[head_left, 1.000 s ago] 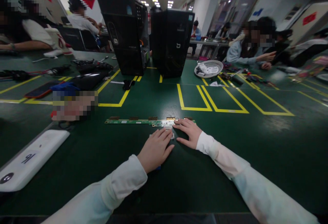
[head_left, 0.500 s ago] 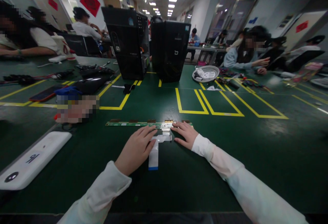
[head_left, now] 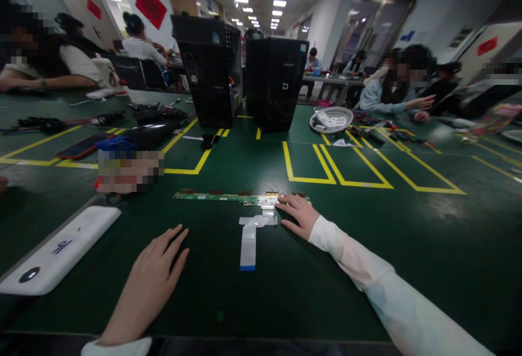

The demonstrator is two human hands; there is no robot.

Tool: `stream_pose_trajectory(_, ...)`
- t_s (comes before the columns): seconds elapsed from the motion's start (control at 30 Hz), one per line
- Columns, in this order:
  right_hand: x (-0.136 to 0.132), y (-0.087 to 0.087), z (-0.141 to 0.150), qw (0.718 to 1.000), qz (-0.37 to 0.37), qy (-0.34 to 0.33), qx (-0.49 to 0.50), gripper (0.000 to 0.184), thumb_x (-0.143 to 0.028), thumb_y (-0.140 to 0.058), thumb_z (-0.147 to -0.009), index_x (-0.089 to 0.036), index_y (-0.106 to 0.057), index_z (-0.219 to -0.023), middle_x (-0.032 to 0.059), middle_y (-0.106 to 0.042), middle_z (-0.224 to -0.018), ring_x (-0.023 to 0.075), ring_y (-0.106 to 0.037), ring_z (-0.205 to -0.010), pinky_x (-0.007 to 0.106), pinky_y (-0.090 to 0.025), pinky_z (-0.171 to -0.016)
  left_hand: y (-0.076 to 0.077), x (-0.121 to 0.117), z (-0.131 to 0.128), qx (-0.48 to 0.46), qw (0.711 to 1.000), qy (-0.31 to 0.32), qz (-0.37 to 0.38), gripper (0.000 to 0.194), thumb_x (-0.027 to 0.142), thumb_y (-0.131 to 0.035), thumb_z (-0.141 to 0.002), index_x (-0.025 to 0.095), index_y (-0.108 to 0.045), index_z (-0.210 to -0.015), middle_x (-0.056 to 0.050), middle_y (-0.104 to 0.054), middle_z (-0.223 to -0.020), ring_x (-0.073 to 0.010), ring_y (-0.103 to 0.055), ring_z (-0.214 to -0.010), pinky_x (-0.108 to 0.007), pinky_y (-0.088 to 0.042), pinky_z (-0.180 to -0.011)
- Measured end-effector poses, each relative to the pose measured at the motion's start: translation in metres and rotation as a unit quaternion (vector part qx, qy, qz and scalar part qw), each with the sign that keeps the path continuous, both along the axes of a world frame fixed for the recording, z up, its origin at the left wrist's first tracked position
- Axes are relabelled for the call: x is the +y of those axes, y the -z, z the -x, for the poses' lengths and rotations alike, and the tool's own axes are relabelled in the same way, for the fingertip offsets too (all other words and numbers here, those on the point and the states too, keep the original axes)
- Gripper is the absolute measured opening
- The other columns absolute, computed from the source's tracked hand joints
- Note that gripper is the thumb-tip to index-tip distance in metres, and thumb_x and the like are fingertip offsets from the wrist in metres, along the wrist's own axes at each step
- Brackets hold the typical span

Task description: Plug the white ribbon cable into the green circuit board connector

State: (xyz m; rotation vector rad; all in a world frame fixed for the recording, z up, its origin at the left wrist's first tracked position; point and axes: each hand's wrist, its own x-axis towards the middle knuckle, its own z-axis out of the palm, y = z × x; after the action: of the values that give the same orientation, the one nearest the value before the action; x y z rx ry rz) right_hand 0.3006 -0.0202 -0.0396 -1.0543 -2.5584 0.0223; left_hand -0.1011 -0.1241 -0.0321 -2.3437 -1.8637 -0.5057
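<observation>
A long, narrow green circuit board (head_left: 212, 197) lies across the dark green table in front of me. From its connector a flat white ribbon cable (head_left: 248, 244) folds down toward me and ends in a blue strip. My right hand (head_left: 299, 214) rests with its fingers spread on the board's right end, covering part of it. My left hand (head_left: 157, 272) is apart from the board, to the lower left of it, fingers stretched out and holding nothing.
At left lies a white device (head_left: 61, 250) with a round dark lens-like spot. Two black computer towers (head_left: 275, 84) stand at the back. A white basket (head_left: 331, 120) sits right of them. Yellow tape (head_left: 314, 180) marks the table. Several people sit around.
My left hand has come off the board and ribbon cable and moved left and toward me. My right hand stays on the board. The view has shifted slightly.
</observation>
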Motion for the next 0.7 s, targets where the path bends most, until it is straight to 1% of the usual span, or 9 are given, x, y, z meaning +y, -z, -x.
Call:
stream_pose_trajectory(0.13, -0.006, -0.009, 0.004, 1.000, -0.008, -0.024, 0.009, 0.048, -0.042, -0.043, -0.095, -0.017, -0.052, -0.135, 0.0168, -0.046, -0.141, 0.0293, -0.036, -0.135, 0.055, -0.033, -0.110, -0.003, 0.002, -0.008, -0.004, 1.000, -0.016, 0.000, 0.054, 0.047, -0.034, -0.094, 0.015, -0.056, -0.130, -0.016, -0.057, -0.134, -0.0320, -0.055, -0.121, -0.051, -0.044, -0.103)
stream_pose_trajectory(0.23, -0.014, -0.018, 0.014, 0.998, 0.007, -0.057, 0.004, 0.049, -0.043, -0.046, -0.094, -0.020, -0.052, -0.136, 0.0157, -0.039, -0.146, 0.0301, -0.031, -0.138, 0.054, -0.031, -0.110, -0.006, 0.005, -0.013, -0.007, 1.000, -0.021, 0.000, 0.053, 0.046, -0.034, -0.094, 0.014, -0.057, -0.129, -0.017, -0.057, -0.133, -0.0323, -0.055, -0.121, -0.052, -0.044, -0.102)
stream_pose_trajectory(0.3, -0.019, -0.021, 0.022, 0.998, 0.021, -0.059, -0.012, 0.050, -0.047, -0.048, -0.093, -0.023, -0.052, -0.137, 0.0154, -0.034, -0.150, 0.0321, -0.028, -0.140, 0.056, -0.030, -0.111, -0.006, 0.006, -0.014, -0.011, 1.000, -0.023, -0.003, 0.053, 0.047, -0.034, -0.093, 0.015, -0.057, -0.129, -0.017, -0.057, -0.132, -0.0323, -0.055, -0.121, -0.052, -0.045, -0.102)
stream_pose_trajectory(0.4, -0.022, -0.020, 0.030, 0.999, 0.033, -0.025, -0.035, 0.053, -0.052, -0.048, -0.092, -0.026, -0.053, -0.137, 0.0157, -0.029, -0.152, 0.0357, -0.025, -0.141, 0.060, -0.026, -0.111, -0.007, 0.007, -0.013, -0.019, 1.000, -0.024, -0.002, 0.051, 0.047, -0.036, -0.093, 0.017, -0.056, -0.129, -0.016, -0.057, -0.133, -0.0321, -0.055, -0.121, -0.052, -0.045, -0.101)
stream_pose_trajectory(0.5, -0.022, -0.016, 0.032, 0.998, 0.042, 0.009, -0.050, 0.053, -0.054, -0.047, -0.092, -0.028, -0.052, -0.138, 0.0160, -0.031, -0.151, 0.0364, -0.025, -0.141, 0.060, -0.026, -0.111, -0.007, 0.007, -0.013, -0.027, 0.999, -0.029, 0.004, 0.051, 0.046, -0.036, -0.093, 0.017, -0.057, -0.128, -0.015, -0.057, -0.133, -0.0321, -0.054, -0.121, -0.051, -0.045, -0.101)
stream_pose_trajectory(0.6, -0.020, -0.013, 0.029, 0.997, 0.044, 0.009, -0.058, 0.054, -0.054, -0.045, -0.093, -0.028, -0.050, -0.141, 0.0168, -0.033, -0.150, 0.0348, -0.028, -0.140, 0.059, -0.026, -0.111, -0.007, 0.007, -0.013, -0.029, 0.999, -0.030, 0.008, 0.052, 0.046, -0.036, -0.093, 0.014, -0.058, -0.128, -0.016, -0.057, -0.133, -0.0320, -0.054, -0.121, -0.051, -0.045, -0.101)
stream_pose_trajectory(0.7, -0.022, -0.011, 0.022, 0.998, 0.037, -0.001, -0.058, 0.054, -0.053, -0.044, -0.094, -0.026, -0.050, -0.140, 0.0174, -0.035, -0.149, 0.0333, -0.032, -0.138, 0.058, -0.028, -0.110, -0.007, 0.008, -0.012, -0.030, 0.999, -0.028, 0.005, 0.050, 0.045, -0.037, -0.093, 0.015, -0.058, -0.127, -0.016, -0.057, -0.132, -0.0311, -0.055, -0.120, -0.050, -0.045, -0.101)
